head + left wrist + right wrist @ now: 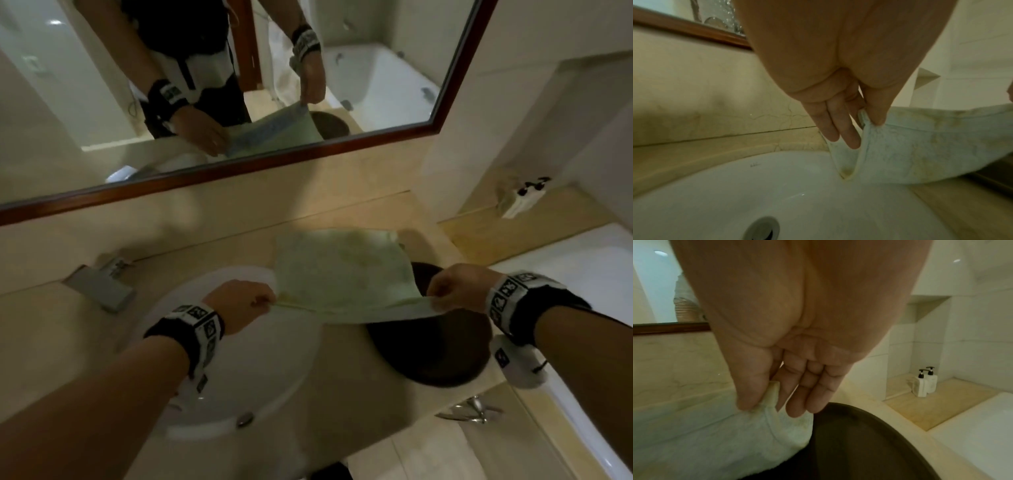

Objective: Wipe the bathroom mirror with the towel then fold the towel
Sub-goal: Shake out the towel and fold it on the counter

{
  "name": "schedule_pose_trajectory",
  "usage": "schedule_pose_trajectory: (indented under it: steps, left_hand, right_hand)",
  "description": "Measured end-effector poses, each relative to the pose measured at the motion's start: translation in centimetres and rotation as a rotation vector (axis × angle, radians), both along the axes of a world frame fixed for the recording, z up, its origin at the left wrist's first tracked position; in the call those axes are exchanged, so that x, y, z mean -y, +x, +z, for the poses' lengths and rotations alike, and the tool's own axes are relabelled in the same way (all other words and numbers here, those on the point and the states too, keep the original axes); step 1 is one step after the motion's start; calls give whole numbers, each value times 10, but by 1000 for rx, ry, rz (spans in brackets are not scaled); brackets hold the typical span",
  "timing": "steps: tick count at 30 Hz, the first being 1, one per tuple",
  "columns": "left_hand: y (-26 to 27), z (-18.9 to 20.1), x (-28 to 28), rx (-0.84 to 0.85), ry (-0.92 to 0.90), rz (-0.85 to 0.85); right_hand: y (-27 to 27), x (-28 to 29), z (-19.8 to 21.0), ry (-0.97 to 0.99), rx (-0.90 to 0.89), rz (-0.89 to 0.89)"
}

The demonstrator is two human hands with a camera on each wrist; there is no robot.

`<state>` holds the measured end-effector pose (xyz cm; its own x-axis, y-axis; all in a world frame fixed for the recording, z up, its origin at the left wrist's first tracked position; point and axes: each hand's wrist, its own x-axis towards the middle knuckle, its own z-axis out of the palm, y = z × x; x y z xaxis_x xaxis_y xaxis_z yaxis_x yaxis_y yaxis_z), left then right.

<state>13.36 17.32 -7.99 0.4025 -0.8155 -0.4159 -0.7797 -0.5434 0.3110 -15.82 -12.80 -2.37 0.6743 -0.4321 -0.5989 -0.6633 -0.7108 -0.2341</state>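
Our left hand (239,301) and right hand (455,287) each pinch a near corner of the pale green towel (342,270), stretched between them and spreading away over the desk (346,359). Only our wrist views show thumbs clamping cloth; only the head view shows the mirror (102,102) beyond.
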Motion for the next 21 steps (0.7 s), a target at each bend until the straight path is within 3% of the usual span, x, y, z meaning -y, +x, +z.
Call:
schedule_pose_trajectory:
  steps: [3, 7, 9, 13, 21]
  left_hand:
    - [10, -6, 17, -76, -58, 161]
    - [32, -19, 55, -208, -254, 408]
    - [43, -29, 75, -311, -312, 555]
    - [60, -48, 113, -371, -345, 708]
    - [95, -68, 161, -106, -207, 702]
  right_hand:
    - [6, 27, -13, 34, 86, -80]
    - [32, 59, -32, 217, 336, -403]
    - [48, 71, -44, 238, 360, -479]
    - [76, 99, -74, 141, 329, -424]
    - [126, 140, -112, -47, 184, -251]
